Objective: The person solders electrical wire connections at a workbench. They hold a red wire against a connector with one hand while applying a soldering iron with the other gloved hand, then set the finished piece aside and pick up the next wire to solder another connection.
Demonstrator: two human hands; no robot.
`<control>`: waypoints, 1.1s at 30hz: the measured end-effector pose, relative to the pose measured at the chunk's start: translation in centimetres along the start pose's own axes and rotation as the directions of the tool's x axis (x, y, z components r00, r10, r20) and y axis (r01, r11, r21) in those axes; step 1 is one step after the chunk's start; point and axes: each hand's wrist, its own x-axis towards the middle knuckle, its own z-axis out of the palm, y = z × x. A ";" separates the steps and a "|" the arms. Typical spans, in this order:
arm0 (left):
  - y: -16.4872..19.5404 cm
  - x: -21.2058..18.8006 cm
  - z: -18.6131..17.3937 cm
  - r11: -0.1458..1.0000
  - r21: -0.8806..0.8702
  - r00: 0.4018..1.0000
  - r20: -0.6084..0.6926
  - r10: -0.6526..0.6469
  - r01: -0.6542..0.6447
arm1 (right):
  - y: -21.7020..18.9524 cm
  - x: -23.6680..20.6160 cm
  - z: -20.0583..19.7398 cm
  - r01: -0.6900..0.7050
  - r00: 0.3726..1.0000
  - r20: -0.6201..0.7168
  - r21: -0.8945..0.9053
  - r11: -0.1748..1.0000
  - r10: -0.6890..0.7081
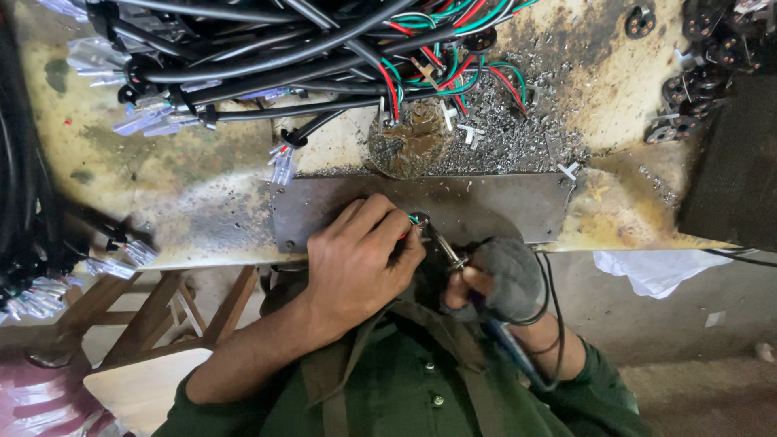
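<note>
My bare left hand point(360, 259) rests on a dark metal plate point(494, 206) at the bench's front edge and pinches the ends of thin red and green wires point(416, 219). My right hand point(503, 279) wears a grey glove and grips a soldering iron point(443, 247) with a blue handle. The iron's metal tip points up-left and meets the wire ends at my left fingertips. The iron's black cord loops around my right wrist.
A thick bundle of black cables point(267, 57) with red, green and white leads lies across the back of the stained bench. Metal scraps point(494, 137) pile up behind the plate. Black round connectors point(688, 89) sit at the far right. A wooden stool point(154, 316) stands below on the left.
</note>
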 end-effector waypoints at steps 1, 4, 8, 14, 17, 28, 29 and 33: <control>-0.1 0.0 0.0 1.000 -0.006 1.000 -0.002 0.003 -0.003 | -0.1 -0.2 0.0 -0.130 0.990 -0.051 0.029 0.991 0.131; -0.3 -0.1 -0.3 1.000 0.012 1.000 0.028 0.010 -0.011 | -1.0 -0.9 0.0 -0.351 0.934 -0.047 0.068 0.934 0.355; -0.2 -0.1 -0.3 1.000 -0.018 0.999 0.032 0.003 -0.003 | -1.3 -1.1 0.0 -0.473 0.880 -0.022 0.020 0.881 0.474; 0.0 0.0 0.1 0.999 -0.038 0.999 0.000 -0.034 0.034 | -0.8 -0.3 -0.2 -0.267 0.963 -0.010 -0.088 0.960 0.268; 0.0 -0.1 0.0 0.998 -0.038 0.999 0.010 -0.043 0.043 | -1.0 -0.1 -0.3 -0.292 0.956 -0.041 -0.035 0.956 0.290; 0.0 0.2 -0.1 0.997 -0.041 0.998 0.031 -0.058 0.060 | -0.7 -1.9 -1.7 -0.719 0.692 0.374 0.280 0.636 0.617; -0.1 0.3 0.0 0.998 -0.044 0.999 0.022 -0.039 0.040 | -0.3 -2.2 -1.8 -0.661 0.744 0.334 0.239 0.711 0.578; -0.1 0.1 0.1 0.999 -0.036 0.999 0.018 -0.037 0.038 | -0.1 -3.3 -1.3 -0.404 0.895 0.232 0.061 0.913 0.380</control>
